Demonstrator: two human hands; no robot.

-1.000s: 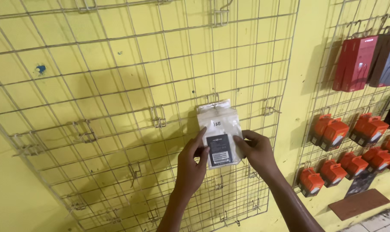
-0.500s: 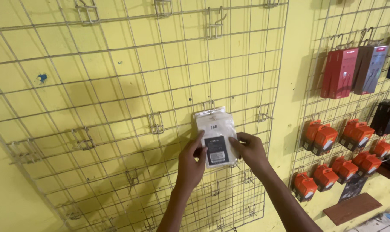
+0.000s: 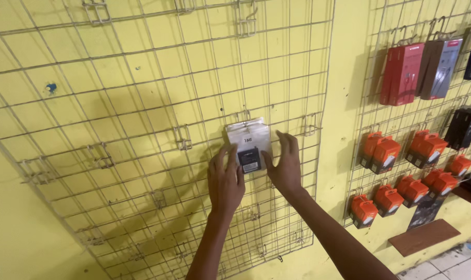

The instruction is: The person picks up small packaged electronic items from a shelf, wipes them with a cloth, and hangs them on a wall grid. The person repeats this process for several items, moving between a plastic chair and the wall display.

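Yellow wall, wire grid [image 3: 142, 103]. Our left hand [image 3: 226, 182] and right hand [image 3: 286, 167], fingers loosely spread, flank a clear packet [image 3: 249, 145] hanging mid-grid. We judge it light, slippery; grip edges.

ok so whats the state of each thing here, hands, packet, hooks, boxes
left hand: open, fingertips at the packet's lower left edge
right hand: open, fingers spread beside the packet's right edge
clear plastic packet: hanging on a hook of the wire grid
wire grid panel: mounted on the yellow wall, other hooks bare
orange boxes: hanging in rows on the right-hand grid
red box: hanging
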